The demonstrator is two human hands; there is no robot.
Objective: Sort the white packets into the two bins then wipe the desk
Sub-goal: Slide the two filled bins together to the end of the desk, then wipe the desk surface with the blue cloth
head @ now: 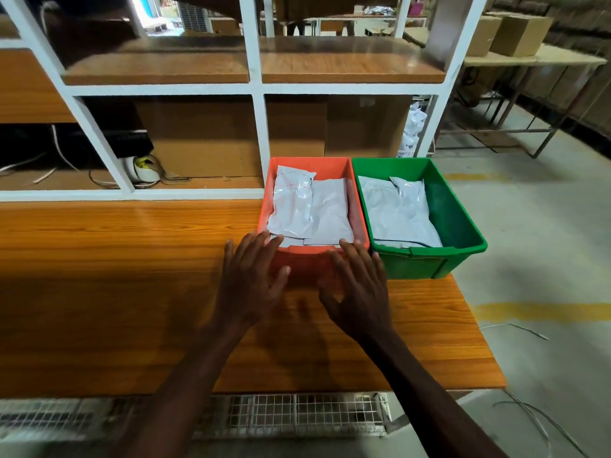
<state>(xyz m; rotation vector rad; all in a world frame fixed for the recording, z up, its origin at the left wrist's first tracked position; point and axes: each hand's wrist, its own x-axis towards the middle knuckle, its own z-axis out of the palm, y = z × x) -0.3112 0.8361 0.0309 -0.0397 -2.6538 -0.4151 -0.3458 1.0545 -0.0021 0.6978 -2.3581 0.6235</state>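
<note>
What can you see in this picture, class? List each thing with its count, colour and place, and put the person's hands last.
Orange bin: one, orange, on the desk's far right part, left of the green bin.
Green bin: one, green, at the desk's right end, touching the orange bin.
White packets: several, white, lying inside both bins.
Desk: one, orange-brown wood, across the foreground.
Shelf frame: one, white, behind the desk.
Cardboard boxes: two, brown, on a far table, upper right.
Left hand: one, fingers spread, at the orange bin's near rim.
Right hand: one, fingers spread, at the same rim.
</note>
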